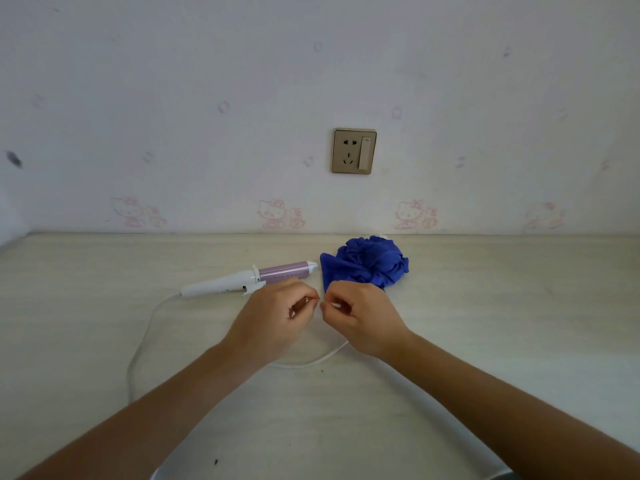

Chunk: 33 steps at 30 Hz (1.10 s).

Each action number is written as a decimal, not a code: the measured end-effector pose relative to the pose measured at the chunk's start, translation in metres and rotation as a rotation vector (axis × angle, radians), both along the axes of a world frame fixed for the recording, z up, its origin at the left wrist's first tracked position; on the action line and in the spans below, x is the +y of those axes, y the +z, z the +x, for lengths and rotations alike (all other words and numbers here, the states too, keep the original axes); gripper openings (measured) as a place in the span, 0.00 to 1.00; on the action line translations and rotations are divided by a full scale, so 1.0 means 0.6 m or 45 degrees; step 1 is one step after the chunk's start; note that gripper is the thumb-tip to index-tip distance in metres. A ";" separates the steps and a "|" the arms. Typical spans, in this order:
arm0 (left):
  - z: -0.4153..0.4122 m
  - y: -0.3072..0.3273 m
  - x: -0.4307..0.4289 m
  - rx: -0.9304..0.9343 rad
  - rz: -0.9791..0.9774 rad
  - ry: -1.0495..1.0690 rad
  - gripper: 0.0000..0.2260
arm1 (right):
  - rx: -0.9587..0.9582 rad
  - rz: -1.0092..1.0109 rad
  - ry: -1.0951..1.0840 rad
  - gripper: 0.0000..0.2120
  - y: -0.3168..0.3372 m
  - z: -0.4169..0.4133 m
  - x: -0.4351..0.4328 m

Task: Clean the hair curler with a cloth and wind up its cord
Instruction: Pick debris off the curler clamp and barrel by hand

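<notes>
The hair curler (pixel 249 278) lies on the table (pixel 485 306), white handle to the left, pink barrel pointing right. Its white cord (pixel 138 344) loops from the handle down the left side and curves back under my hands. A crumpled blue cloth (pixel 365 263) sits just right of the barrel tip. My left hand (pixel 273 315) and my right hand (pixel 360 317) meet in front of the curler, fingertips pinched together on a small thin white piece between them; what it is I cannot tell.
A wall socket (pixel 354 151) with a switch is on the wall above the cloth. The wall runs along the table's far edge. A white rounded edge (pixel 450 420) shows near my right forearm at the bottom.
</notes>
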<state>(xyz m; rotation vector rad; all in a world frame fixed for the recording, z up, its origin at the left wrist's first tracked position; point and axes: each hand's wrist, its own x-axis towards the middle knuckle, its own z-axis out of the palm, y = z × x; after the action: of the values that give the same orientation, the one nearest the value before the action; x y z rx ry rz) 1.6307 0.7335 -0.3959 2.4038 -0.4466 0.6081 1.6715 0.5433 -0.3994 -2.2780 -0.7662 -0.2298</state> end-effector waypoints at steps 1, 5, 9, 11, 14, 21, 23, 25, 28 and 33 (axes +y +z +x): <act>0.002 -0.001 0.000 0.006 -0.007 0.004 0.05 | -0.002 -0.007 0.007 0.14 -0.002 0.002 0.000; 0.012 -0.006 0.000 0.053 -0.027 0.021 0.06 | -0.007 -0.058 0.005 0.18 -0.002 0.015 0.001; 0.027 -0.004 -0.004 0.113 0.014 0.105 0.05 | 0.043 -0.157 -0.066 0.20 0.000 0.030 0.000; 0.037 -0.001 -0.010 0.141 0.087 0.179 0.07 | 0.089 -0.224 -0.152 0.20 0.003 0.038 0.003; 0.061 0.001 -0.030 0.247 0.257 0.278 0.14 | 0.175 -0.344 -0.302 0.21 0.003 0.048 0.015; 0.082 0.006 -0.070 0.394 0.350 0.330 0.15 | 0.272 -0.389 -0.444 0.19 -0.006 0.049 0.017; 0.080 0.012 -0.064 0.387 0.304 0.269 0.14 | 0.245 -0.341 -0.425 0.20 -0.004 0.048 0.009; 0.075 0.017 -0.052 0.367 0.228 0.192 0.13 | 0.212 -0.265 -0.369 0.20 -0.004 0.047 0.000; 0.065 0.026 -0.026 0.425 0.099 0.069 0.10 | 0.210 -0.062 -0.150 0.18 -0.006 0.041 -0.010; 0.066 0.037 0.020 0.573 -0.108 -0.104 0.14 | 0.170 0.187 0.043 0.17 -0.020 0.031 0.008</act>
<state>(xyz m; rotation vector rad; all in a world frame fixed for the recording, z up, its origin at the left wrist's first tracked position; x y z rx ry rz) 1.6704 0.7454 -0.3736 2.3342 -0.3138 0.0404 1.6900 0.5482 -0.4115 -2.1168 -0.6951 -0.1125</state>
